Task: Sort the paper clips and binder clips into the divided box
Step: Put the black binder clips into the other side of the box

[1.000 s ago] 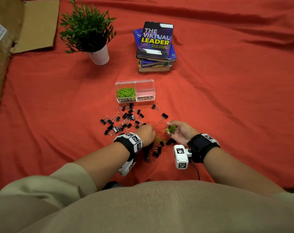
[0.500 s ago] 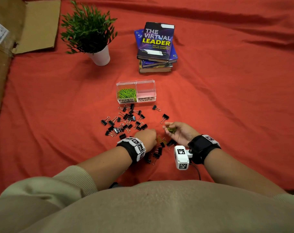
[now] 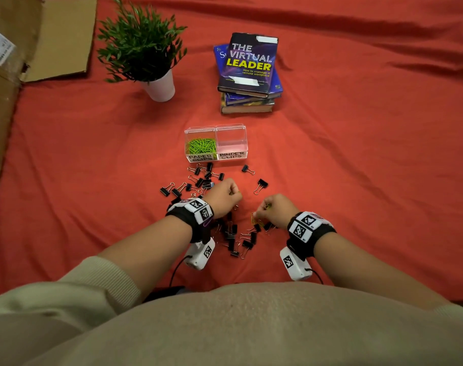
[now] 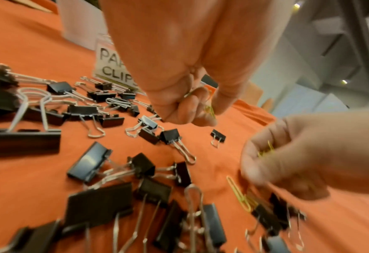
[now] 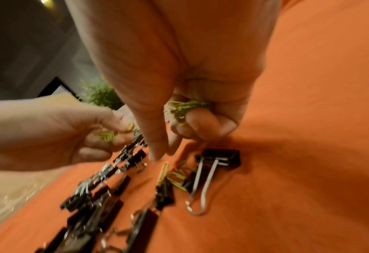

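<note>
A clear divided box (image 3: 216, 128) stands on the red cloth; its left half, labelled PAPER CLIPS, holds green paper clips (image 3: 200, 146), and its right half, labelled BINDER CLIPS, is empty. Black binder clips (image 3: 198, 180) lie scattered before it and between my wrists (image 3: 235, 237). My left hand (image 3: 225, 194) is curled round a few green paper clips (image 4: 209, 108). My right hand (image 3: 274, 211) grips a bunch of green paper clips (image 5: 186, 107), its fingertips near loose paper clips on the cloth (image 5: 168, 174).
A potted plant (image 3: 143, 48) in a white pot and a stack of books (image 3: 249, 72) stand behind the box. Flattened cardboard (image 3: 19, 48) lies at the far left. Red cloth spreads bare to the right.
My left hand has lifted and moved forward, away from the near pile. My right hand has shifted slightly down towards the loose paper clips, still holding its bunch.
</note>
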### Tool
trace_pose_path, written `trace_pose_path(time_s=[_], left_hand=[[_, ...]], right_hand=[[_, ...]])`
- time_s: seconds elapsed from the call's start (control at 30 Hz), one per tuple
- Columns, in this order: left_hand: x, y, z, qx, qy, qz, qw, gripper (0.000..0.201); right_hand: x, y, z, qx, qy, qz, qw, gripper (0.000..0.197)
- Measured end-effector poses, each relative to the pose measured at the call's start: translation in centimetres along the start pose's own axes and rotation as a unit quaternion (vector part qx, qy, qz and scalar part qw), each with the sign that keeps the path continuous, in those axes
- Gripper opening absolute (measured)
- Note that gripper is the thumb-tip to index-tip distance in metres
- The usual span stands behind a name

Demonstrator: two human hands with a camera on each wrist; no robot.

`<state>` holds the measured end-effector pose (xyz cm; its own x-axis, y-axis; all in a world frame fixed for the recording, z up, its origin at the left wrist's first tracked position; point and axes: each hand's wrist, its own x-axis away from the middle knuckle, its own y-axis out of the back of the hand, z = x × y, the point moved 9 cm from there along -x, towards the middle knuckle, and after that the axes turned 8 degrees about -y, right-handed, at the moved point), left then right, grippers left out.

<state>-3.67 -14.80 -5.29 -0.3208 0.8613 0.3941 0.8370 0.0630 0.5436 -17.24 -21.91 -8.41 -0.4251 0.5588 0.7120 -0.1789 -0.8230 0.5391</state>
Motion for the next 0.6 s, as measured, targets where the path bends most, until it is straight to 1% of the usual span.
trace_pose_path(time_s=[0.07,0.13,0.27,0.33,0.4,0.43,0.5,0.57,0.6], left_hand=[[-0.3,0.3,0.4,0.037,0.022,0.000,0.999,0.013],[-0.4,-0.1,0.6,0.073,0.038,0.018,0.996,0.017],[0.0,-1.6,0.3,0.137,0.073,0.067,0.986,0.020],[0.3,-2.6,0.3,0.141,0.087,0.093,0.982,0.027],[0.4,-3.5,0.3,0.126,0.092,0.104,0.982,0.030],[0.4,-3.8,0.2,0.110,0.094,0.102,0.984,0.029],[0.3,-4.2,-0.3,0.058,0.091,0.084,0.991,0.031],[0.2,-4.2,-1.0,-0.006,0.071,0.056,0.996,0.037],[0.1,-4.3,-1.3,-0.045,0.057,0.054,0.996,0.037]], right_hand=[[0.2,-0.5,0.1,0.043,0.011,0.011,0.999,0.013],[0.2,-0.3,-0.3,0.057,0.011,0.005,0.998,0.012],[0.0,1.5,-1.1,0.032,-0.006,-0.043,0.999,0.012],[0.0,2.0,-1.2,0.013,-0.001,-0.048,0.999,0.011],[0.2,1.9,-0.9,0.022,0.012,-0.040,0.999,0.008],[0.4,1.6,-0.6,0.043,0.023,-0.032,0.998,0.006],[0.9,0.7,0.3,0.108,0.062,-0.017,0.992,0.004],[1.4,-0.3,0.9,0.167,0.096,-0.011,0.981,0.008],[1.4,-0.7,0.9,0.186,0.103,-0.010,0.977,0.011]])
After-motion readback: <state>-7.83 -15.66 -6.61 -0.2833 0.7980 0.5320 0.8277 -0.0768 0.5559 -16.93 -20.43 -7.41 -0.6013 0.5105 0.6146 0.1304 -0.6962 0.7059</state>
